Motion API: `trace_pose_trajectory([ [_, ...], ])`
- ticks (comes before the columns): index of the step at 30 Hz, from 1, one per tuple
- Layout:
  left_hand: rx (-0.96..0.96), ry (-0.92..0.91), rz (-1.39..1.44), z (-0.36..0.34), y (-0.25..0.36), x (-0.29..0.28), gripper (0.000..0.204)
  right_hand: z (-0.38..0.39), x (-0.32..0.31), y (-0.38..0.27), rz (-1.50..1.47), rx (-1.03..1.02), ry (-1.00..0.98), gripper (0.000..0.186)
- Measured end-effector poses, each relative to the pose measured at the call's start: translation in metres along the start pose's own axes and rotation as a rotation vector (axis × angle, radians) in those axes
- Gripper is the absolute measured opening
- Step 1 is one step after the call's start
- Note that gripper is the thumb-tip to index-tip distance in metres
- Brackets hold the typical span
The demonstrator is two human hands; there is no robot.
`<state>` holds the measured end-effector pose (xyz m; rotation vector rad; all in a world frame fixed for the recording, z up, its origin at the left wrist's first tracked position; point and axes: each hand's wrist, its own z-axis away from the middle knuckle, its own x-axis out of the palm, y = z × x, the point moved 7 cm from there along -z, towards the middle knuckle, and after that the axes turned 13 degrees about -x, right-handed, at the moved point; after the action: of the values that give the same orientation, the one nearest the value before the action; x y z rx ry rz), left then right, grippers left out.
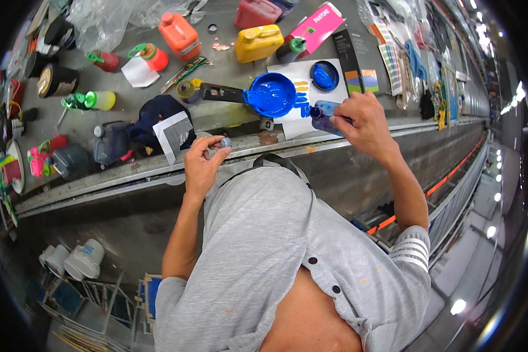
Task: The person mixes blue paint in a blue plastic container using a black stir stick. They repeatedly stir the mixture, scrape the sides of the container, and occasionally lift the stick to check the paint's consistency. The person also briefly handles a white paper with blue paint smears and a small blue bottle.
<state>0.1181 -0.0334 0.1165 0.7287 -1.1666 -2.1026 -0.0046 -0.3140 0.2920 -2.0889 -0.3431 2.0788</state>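
My left hand (202,166) is near the table's front edge, fingers pinched on a small grey-blue bottle cap (226,142). To its right, my right hand (365,122) is wrapped round a translucent blue bottle (321,121), which lies tilted with its dark mouth end toward the left. Between and beyond the hands stands a round tub of blue paint (276,88). A tool with a broad black handle (222,92) rests across the tub, its end smeared blue. Beneath the bottle and tub lies white paper (296,128) with yellow and blue paint swatches.
A blue-coated round lid (324,75) lies right of the tub. Behind stand a yellow jug (258,43), an orange jug (179,36) and a pink box (318,26). Dark cloth (158,120) and several bottles fill the left side. Colour swatch cards (393,67) lie at right.
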Motion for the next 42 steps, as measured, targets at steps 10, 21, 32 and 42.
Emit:
trace_pose_trajectory([
  [10,-0.041,0.042,0.081,-0.014,0.0,-0.013,0.031,-0.045,-0.005,-0.011,0.11,-0.087,-0.162,0.011],
  [21,0.097,0.068,0.167,-0.02,-0.021,-0.014,0.029,-0.049,-0.009,-0.006,0.003,-0.081,-0.108,0.011],
  [32,0.045,0.047,0.08,-0.01,-0.018,-0.013,0.029,0.097,0.004,0.079,-0.591,0.586,0.517,0.012],
  [42,0.106,-0.01,-0.069,-0.003,-0.007,0.0,0.028,0.15,0.04,0.089,-0.602,0.679,0.856,0.009],
])
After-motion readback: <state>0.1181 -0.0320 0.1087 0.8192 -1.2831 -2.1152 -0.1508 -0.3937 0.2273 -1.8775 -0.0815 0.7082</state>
